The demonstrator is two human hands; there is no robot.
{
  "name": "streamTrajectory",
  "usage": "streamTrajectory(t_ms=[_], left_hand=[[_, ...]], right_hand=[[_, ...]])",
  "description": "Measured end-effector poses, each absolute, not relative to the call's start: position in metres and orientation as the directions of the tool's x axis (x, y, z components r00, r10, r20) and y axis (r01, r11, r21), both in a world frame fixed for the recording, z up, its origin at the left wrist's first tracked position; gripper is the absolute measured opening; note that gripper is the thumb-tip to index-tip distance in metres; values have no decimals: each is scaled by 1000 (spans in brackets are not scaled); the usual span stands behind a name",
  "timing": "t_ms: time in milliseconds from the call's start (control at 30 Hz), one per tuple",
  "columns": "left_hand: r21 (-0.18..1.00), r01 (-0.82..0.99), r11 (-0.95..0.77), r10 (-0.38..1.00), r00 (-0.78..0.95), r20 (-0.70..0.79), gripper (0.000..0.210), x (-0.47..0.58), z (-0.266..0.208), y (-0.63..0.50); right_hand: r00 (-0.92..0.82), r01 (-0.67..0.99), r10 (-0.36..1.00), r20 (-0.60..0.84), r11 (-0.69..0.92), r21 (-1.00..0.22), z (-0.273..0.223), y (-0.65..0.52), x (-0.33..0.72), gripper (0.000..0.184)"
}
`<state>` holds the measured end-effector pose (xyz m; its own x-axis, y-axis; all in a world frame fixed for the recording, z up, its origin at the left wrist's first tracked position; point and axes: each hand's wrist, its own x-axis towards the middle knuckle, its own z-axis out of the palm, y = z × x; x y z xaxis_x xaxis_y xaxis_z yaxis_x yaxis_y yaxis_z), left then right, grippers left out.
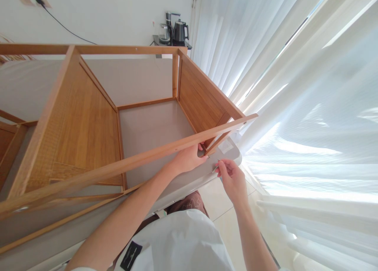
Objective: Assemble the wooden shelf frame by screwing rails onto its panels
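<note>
A wooden frame (pixel 141 155) with panelled dividers lies on a pale grey padded surface in front of me. My left hand (pixel 189 159) reaches under its near rail, fingers closed around the lower end of a short corner post (pixel 217 143). Just to the right, my right hand (pixel 232 178) is closed in a pinch on a thin, bent metal piece (pixel 215 168) that looks like a hex key. Its tip is close to the post's end; whether they touch I cannot tell. The near rail hides part of my left fingers.
A wooden side panel (pixel 201 94) stands at the right end, and a divider panel (pixel 88 129) at the left. White curtains (pixel 310 117) hang on the right. Behind, a black kettle (pixel 179 31) stands by the wall. Pale floor tiles (pixel 218 196) show below.
</note>
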<state>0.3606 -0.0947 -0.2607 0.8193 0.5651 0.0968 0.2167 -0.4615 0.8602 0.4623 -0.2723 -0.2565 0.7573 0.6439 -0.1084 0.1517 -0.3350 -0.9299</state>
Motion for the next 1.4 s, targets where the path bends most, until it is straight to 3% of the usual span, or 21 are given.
streamTrajectory(t_ms=[100, 367, 533, 633, 800, 1033, 1400], left_hand=[[868, 206, -451, 563, 821, 97, 44, 360, -261, -95], [847, 210, -488, 557, 823, 117, 45, 359, -256, -95], [757, 280, -590, 600, 780, 178, 45, 352, -239, -102], [635, 313, -706, 579, 772, 264, 27, 340, -225, -114], [557, 306, -772, 418, 904, 84, 25, 327, -220, -133], [383, 322, -866, 364, 930, 41, 30, 329, -227, -137], [376, 337, -863, 375, 926, 32, 28, 328, -229, -134]], right_hand=[[759, 16, 623, -188, -307, -952, -256, -267, 453, 44], [778, -66, 571, -261, -338, -939, -253, -257, 450, 38], [783, -47, 562, -266, -373, -927, -254, -252, 453, 27], [792, -41, 554, -257, -371, -928, -255, -250, 453, 26], [812, 7, 537, -231, -403, -915, -253, -250, 452, 22], [808, -10, 544, -228, -374, -927, -252, -248, 450, 24], [789, 219, 602, -119, -458, -861, -246, -260, 450, 27]])
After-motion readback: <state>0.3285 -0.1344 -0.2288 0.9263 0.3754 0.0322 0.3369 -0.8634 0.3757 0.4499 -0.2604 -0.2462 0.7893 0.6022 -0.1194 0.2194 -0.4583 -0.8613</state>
